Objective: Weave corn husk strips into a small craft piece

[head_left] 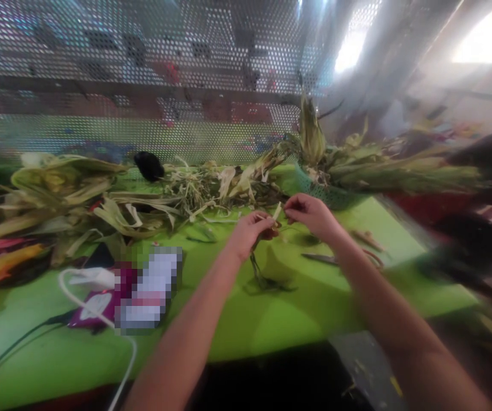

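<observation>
My left hand (252, 231) is closed over the green table (310, 319), gripping a short pale strip (277, 211) that looks like dried corn husk and sticks up past the fingertips. Below that hand a dark, thin, stem-like piece (257, 271) hangs down to the tabletop, its lower end bent sideways. Just to the right, my right hand (308, 212) has its fingertips pinched together near the strip, apart from it. Whatever lies in that pinch is too small to make out. Scissors (321, 258) lie beside my right forearm, which partly covers them.
Dried corn husks (121, 214) spread along the back and left. A green perforated basket (335, 197) holds more husks. At left are a phone (152, 291), a white charger (96, 278) with cables and a purple power strip (96, 308). A pale board (394, 234) lies right.
</observation>
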A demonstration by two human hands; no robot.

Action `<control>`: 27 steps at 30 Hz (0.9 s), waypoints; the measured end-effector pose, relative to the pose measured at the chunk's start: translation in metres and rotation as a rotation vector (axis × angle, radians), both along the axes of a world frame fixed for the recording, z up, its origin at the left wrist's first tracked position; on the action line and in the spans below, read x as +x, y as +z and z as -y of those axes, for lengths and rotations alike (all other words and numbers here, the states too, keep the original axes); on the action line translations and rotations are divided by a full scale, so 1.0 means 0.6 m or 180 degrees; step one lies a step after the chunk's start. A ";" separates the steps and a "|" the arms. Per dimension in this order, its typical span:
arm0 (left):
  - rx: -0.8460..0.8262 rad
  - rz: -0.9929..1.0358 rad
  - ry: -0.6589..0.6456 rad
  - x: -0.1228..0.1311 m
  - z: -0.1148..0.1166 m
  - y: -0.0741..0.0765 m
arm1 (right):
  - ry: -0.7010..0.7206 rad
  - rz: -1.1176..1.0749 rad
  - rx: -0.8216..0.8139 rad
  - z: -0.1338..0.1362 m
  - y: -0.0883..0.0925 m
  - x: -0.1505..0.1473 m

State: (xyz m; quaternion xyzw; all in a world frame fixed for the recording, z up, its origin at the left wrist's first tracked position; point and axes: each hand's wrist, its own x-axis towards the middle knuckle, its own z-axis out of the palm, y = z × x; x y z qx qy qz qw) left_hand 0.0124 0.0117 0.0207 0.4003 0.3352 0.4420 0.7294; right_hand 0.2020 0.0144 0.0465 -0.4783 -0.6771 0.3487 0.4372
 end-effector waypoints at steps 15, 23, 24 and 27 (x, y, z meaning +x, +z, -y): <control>0.0616 -0.0900 0.0221 -0.001 -0.005 -0.009 | -0.0053 0.2115 0.1233 0.061 0.037 0.000; 0.1104 -0.1336 -0.0701 0.003 0.014 0.005 | 0.0496 0.1532 0.1035 0.047 0.040 0.009; 0.1054 -0.1172 -0.0856 0.002 0.017 0.008 | 0.0533 0.1366 0.0924 0.040 0.036 0.013; 0.0882 -0.0627 -0.0958 -0.002 0.021 0.016 | 0.0460 0.0838 0.0427 0.024 0.021 0.017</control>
